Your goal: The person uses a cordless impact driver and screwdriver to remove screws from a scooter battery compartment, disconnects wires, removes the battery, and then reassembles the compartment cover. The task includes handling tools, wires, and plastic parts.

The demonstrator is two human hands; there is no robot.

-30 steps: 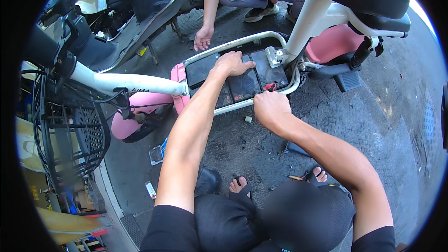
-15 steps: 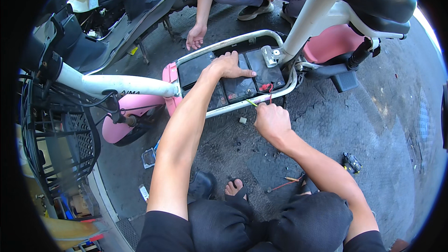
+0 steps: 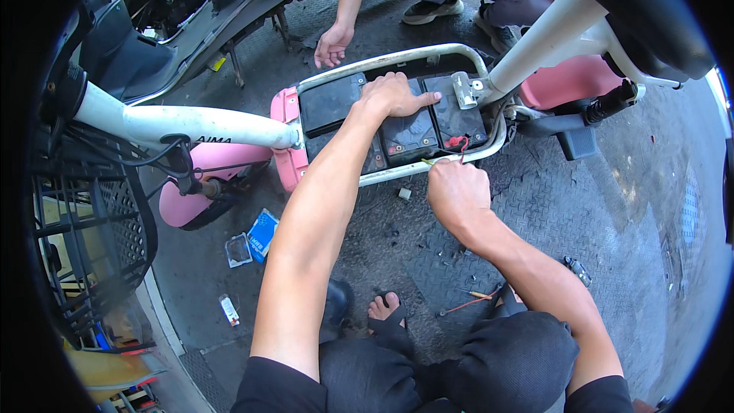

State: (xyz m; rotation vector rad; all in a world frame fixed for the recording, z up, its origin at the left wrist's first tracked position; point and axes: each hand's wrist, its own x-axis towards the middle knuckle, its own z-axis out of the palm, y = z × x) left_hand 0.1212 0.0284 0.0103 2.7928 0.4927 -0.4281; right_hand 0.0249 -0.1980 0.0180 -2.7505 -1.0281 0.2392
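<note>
My left hand lies on top of several black batteries, fingers stretched and thumb pointing right. The batteries sit inside the white metal frame of a pink and white electric bike. Just outside the frame's near rail, my right hand is closed with its fingers pinched. A thin yellow-green piece, like a wire, sticks out of that pinch. A red wire runs from a red terminal cover down toward the same hand. My fingers hide where these thin pieces end.
A person's hand hangs beyond the frame's far rail. A silver cylinder rests on the right batteries. On the ground lie a blue packet, a small white block and a screwdriver. A black basket stands left.
The view has shifted a little, bringing the blue packet out from behind my left forearm. My left hand stays on the batteries. Less of the yellow-green piece shows at my right hand.
</note>
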